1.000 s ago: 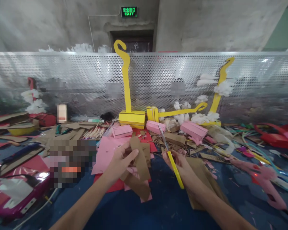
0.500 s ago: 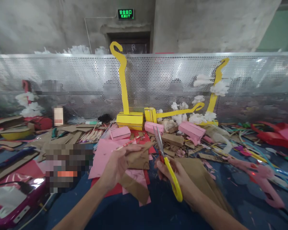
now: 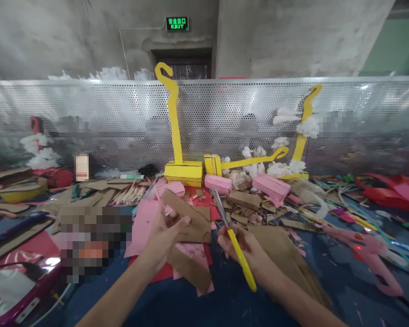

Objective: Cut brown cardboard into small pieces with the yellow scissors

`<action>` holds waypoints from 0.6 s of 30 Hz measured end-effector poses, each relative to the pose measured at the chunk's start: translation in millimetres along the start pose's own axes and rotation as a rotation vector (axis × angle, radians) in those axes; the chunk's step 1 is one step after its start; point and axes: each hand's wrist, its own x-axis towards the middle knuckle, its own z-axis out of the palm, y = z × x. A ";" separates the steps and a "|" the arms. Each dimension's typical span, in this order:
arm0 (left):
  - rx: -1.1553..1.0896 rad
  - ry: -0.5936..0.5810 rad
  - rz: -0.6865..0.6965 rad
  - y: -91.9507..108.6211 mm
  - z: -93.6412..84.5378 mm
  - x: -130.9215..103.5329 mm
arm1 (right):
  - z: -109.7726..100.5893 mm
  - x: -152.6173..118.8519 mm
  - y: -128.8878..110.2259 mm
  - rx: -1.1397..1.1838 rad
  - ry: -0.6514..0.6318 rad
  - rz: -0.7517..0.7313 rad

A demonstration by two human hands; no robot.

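My left hand (image 3: pixel 168 234) grips a brown cardboard strip (image 3: pixel 182 206) tilted above pink paper (image 3: pixel 143 229). In my right hand (image 3: pixel 240 245) are yellow-handled scissors (image 3: pixel 240 256), blades pointing up and away, apart from the strip. Another cardboard strip (image 3: pixel 191 271) lies below my left hand, over pink and red paper. Beyond the hands stands a yellow hooked shape on a yellow block (image 3: pixel 184 171). A second yellow block (image 3: pixel 213 164) with a long hooked piece lies on its side. Pink blocks (image 3: pixel 218 184) sit in front of them.
A pink glue gun (image 3: pixel 370 250) lies at the right, near a large cardboard sheet (image 3: pixel 282 254). Cardboard scraps, a small cardboard block (image 3: pixel 244 200) and white tufts are beyond the hands. A purple device (image 3: pixel 37 295) is at the lower left. A perforated metal screen (image 3: pixel 122 109) stands behind.
The cardboard strip in my left hand has turned, its far end now up and to the left. The scissors have rotated and their blades look closer together.
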 end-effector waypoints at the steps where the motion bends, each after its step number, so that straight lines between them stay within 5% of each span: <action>1: -0.005 0.003 -0.016 -0.2 -1.3 0.9 | -0.4 0.2 1.9 -0.017 -0.016 0.000; 11: 0.063 -0.161 -0.058 0.0 -14.0 5.2 | -14.3 -1.6 -8.3 -0.580 0.012 -0.097; 18: 0.113 -0.327 -0.075 -3.6 -23.9 7.6 | -2.2 -10.6 -20.3 -0.544 -0.189 -0.057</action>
